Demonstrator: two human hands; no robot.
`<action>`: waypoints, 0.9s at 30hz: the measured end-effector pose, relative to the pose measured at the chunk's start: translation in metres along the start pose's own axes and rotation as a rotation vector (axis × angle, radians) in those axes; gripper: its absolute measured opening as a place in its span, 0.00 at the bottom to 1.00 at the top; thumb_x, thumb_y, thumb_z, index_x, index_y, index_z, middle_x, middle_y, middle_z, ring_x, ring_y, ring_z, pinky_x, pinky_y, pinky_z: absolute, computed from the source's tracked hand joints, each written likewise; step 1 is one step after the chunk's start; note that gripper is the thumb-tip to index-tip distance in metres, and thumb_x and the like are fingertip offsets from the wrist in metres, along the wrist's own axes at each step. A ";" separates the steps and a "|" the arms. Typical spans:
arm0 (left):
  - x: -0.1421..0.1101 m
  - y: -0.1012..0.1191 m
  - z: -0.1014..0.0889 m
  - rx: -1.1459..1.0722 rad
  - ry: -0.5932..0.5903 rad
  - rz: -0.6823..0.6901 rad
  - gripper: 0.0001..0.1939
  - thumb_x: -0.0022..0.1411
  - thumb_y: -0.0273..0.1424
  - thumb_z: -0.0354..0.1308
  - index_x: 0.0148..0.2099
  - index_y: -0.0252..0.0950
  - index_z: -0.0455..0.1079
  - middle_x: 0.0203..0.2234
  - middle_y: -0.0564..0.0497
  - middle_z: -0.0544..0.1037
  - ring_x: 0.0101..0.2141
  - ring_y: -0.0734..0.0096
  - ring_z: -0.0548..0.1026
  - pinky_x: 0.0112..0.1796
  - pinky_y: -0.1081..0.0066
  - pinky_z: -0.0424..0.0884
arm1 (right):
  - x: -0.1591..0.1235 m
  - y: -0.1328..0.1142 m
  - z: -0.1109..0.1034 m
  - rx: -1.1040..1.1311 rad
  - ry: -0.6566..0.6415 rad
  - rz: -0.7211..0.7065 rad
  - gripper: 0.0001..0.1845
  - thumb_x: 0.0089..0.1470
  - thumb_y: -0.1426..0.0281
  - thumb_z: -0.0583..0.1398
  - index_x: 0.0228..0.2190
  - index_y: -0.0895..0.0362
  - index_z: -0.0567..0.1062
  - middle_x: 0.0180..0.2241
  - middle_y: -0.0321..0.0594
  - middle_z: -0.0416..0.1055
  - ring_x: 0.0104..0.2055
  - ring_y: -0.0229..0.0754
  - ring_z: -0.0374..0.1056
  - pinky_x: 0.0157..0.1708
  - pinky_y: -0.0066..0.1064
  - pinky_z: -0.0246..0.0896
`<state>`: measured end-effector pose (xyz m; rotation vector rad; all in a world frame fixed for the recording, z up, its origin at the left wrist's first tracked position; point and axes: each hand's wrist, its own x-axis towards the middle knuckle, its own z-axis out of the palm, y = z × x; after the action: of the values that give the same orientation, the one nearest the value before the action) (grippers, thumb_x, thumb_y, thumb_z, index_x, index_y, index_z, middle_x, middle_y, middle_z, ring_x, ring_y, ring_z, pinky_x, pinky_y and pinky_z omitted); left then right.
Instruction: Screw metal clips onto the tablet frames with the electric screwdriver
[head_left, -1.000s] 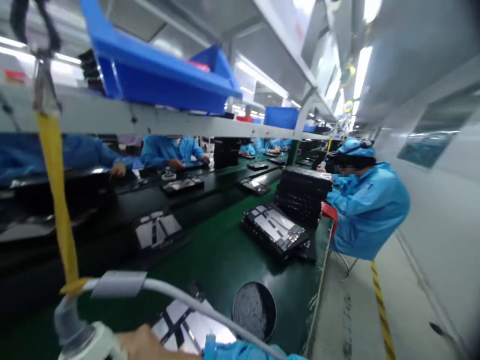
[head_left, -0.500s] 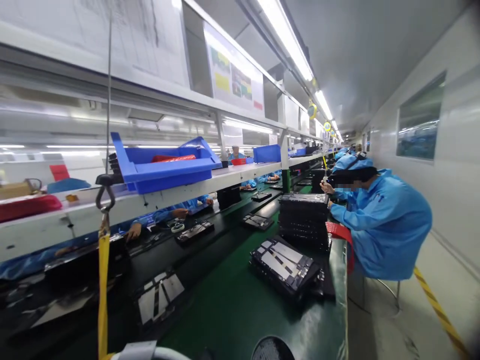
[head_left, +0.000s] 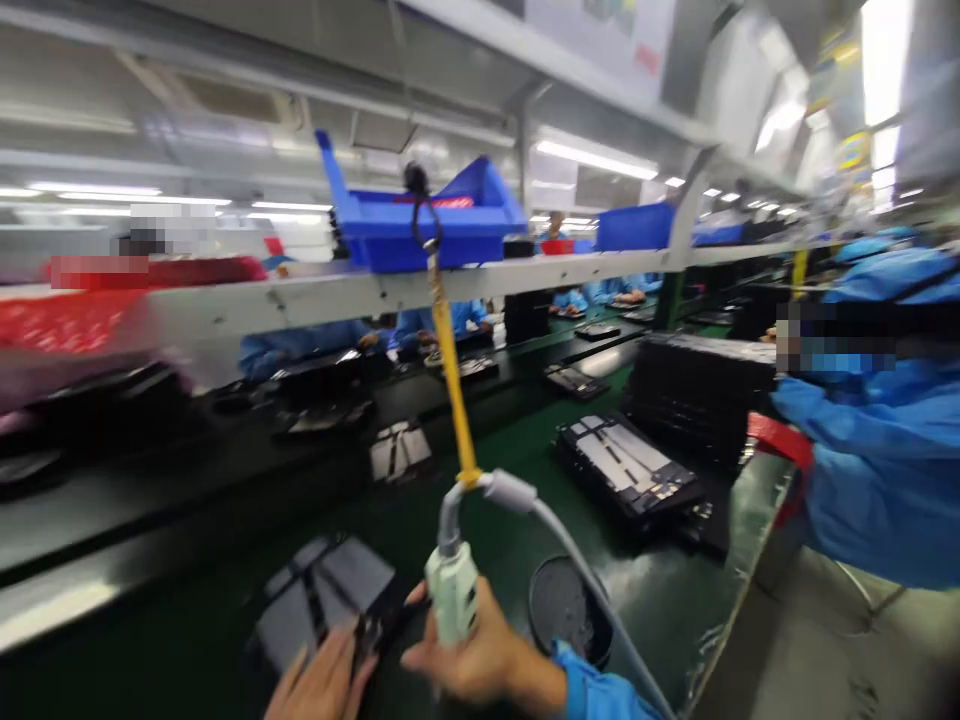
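Note:
My right hand (head_left: 484, 645) is wrapped round a pale green electric screwdriver (head_left: 453, 590), which hangs from a yellow strap and has a grey cable. An opened tablet (head_left: 352, 575) with grey battery panels lies in front of me on the green bench, blurred by motion. Over its near edge rest the outstretched fingers of my left hand (head_left: 322, 675). A small dark piece (head_left: 367, 635) shows beside those fingertips; its kind is too blurred to make out. Just right of my right hand sits a round black dish (head_left: 566, 610).
Opened tablets (head_left: 626, 465) are piled at the right, before a tall black stack (head_left: 694, 395). Another tablet (head_left: 401, 450) lies farther left. A blue bin (head_left: 427, 235) stands on the white shelf (head_left: 480, 280). A person in blue (head_left: 877, 450) sits at the right.
My view has turned left and downward, bringing both hands into sight. The screwdriver, earlier mostly below the frame, is now in my right hand, and the yellow strap slants.

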<state>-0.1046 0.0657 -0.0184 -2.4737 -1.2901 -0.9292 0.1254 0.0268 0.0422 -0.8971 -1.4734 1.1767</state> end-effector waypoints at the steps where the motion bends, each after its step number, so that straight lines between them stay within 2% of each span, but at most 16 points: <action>1: -0.003 -0.003 -0.006 0.086 -0.024 -0.027 0.15 0.64 0.39 0.48 0.38 0.43 0.76 0.38 0.44 0.81 0.40 0.55 0.78 0.43 0.55 0.72 | -0.006 0.003 -0.002 0.070 0.000 0.031 0.25 0.41 0.59 0.68 0.40 0.56 0.71 0.18 0.26 0.60 0.17 0.32 0.60 0.18 0.24 0.59; 4: 0.007 -0.023 -0.022 0.261 -0.335 -0.225 0.15 0.63 0.33 0.48 0.44 0.36 0.75 0.46 0.39 0.79 0.48 0.55 0.76 0.56 0.53 0.62 | -0.017 0.008 -0.008 0.153 -0.020 0.122 0.27 0.42 0.59 0.68 0.42 0.56 0.69 0.18 0.24 0.60 0.15 0.30 0.58 0.17 0.24 0.58; 5: 0.013 -0.033 -0.025 0.292 -0.383 -0.276 0.15 0.63 0.32 0.48 0.45 0.36 0.75 0.47 0.40 0.79 0.50 0.56 0.75 0.58 0.54 0.60 | -0.018 0.010 -0.009 0.177 -0.026 0.143 0.27 0.43 0.60 0.68 0.42 0.56 0.69 0.17 0.23 0.60 0.14 0.30 0.58 0.17 0.25 0.58; 9: 0.027 -0.075 -0.031 0.435 -0.465 -0.463 0.16 0.62 0.27 0.48 0.48 0.37 0.73 0.49 0.41 0.77 0.52 0.58 0.73 0.58 0.54 0.58 | -0.022 0.012 -0.010 0.219 -0.059 0.195 0.26 0.43 0.63 0.68 0.43 0.56 0.68 0.17 0.23 0.60 0.14 0.31 0.58 0.17 0.26 0.58; 12: 0.035 -0.090 -0.032 0.559 -0.468 -0.611 0.19 0.58 0.21 0.47 0.49 0.35 0.71 0.50 0.38 0.76 0.51 0.53 0.72 0.54 0.47 0.60 | -0.025 0.010 -0.007 0.234 -0.054 0.197 0.25 0.44 0.65 0.68 0.44 0.56 0.69 0.20 0.26 0.64 0.18 0.34 0.63 0.21 0.29 0.63; 14: 0.045 -0.089 -0.029 0.607 -0.478 -0.648 0.21 0.56 0.20 0.47 0.51 0.33 0.71 0.52 0.34 0.73 0.52 0.47 0.70 0.52 0.43 0.60 | -0.024 0.009 -0.006 0.260 -0.050 0.147 0.24 0.43 0.68 0.68 0.44 0.55 0.70 0.27 0.34 0.71 0.29 0.39 0.71 0.31 0.33 0.69; 16: 0.061 -0.080 -0.019 0.595 -0.522 -0.589 0.23 0.56 0.20 0.49 0.53 0.32 0.69 0.56 0.35 0.69 0.56 0.47 0.67 0.54 0.44 0.59 | -0.022 0.008 -0.004 0.308 -0.059 0.102 0.28 0.41 0.71 0.68 0.46 0.53 0.70 0.40 0.42 0.73 0.42 0.44 0.72 0.41 0.38 0.70; 17: 0.071 -0.073 -0.012 0.570 -0.556 -0.533 0.24 0.56 0.20 0.50 0.55 0.33 0.68 0.58 0.37 0.67 0.58 0.50 0.65 0.56 0.47 0.59 | -0.021 0.007 -0.003 0.346 -0.071 0.103 0.31 0.40 0.73 0.68 0.48 0.52 0.69 0.46 0.44 0.72 0.45 0.45 0.72 0.43 0.39 0.70; 19: 0.093 -0.056 0.007 0.510 -0.631 -0.413 0.27 0.56 0.19 0.52 0.58 0.35 0.65 0.61 0.41 0.65 0.61 0.56 0.61 0.59 0.53 0.56 | -0.021 0.008 -0.001 0.428 -0.122 0.159 0.37 0.39 0.74 0.68 0.52 0.49 0.64 0.51 0.46 0.69 0.43 0.44 0.73 0.39 0.38 0.71; 21: 0.116 -0.041 0.028 0.469 -0.686 -0.331 0.27 0.58 0.20 0.53 0.60 0.36 0.63 0.62 0.42 0.63 0.63 0.58 0.58 0.61 0.54 0.54 | -0.023 0.009 0.001 0.481 -0.188 0.252 0.39 0.39 0.74 0.67 0.54 0.48 0.62 0.46 0.44 0.73 0.33 0.41 0.75 0.31 0.34 0.71; 23: 0.139 -0.033 0.046 0.456 -0.714 -0.306 0.24 0.62 0.25 0.56 0.60 0.36 0.63 0.62 0.42 0.62 0.62 0.55 0.58 0.60 0.49 0.55 | -0.025 0.010 0.000 0.458 -0.229 0.312 0.34 0.40 0.72 0.67 0.50 0.49 0.66 0.32 0.38 0.75 0.23 0.38 0.71 0.24 0.32 0.67; 25: 0.158 -0.032 0.059 0.462 -0.723 -0.330 0.22 0.64 0.33 0.57 0.60 0.36 0.63 0.61 0.42 0.63 0.59 0.52 0.62 0.57 0.45 0.59 | -0.027 0.010 -0.002 0.402 -0.242 0.316 0.26 0.40 0.70 0.68 0.43 0.49 0.70 0.22 0.33 0.69 0.17 0.36 0.64 0.19 0.30 0.61; 27: 0.172 -0.035 0.064 0.461 -0.730 -0.379 0.23 0.64 0.37 0.57 0.59 0.36 0.63 0.58 0.42 0.65 0.56 0.53 0.66 0.54 0.46 0.65 | -0.026 0.010 -0.006 0.358 -0.229 0.281 0.21 0.40 0.69 0.69 0.38 0.48 0.72 0.18 0.31 0.63 0.16 0.35 0.57 0.16 0.30 0.56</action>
<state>-0.0312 0.2298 0.0336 -2.2770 -1.9523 0.2796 0.1371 0.0061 0.0257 -0.7532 -1.2797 1.7369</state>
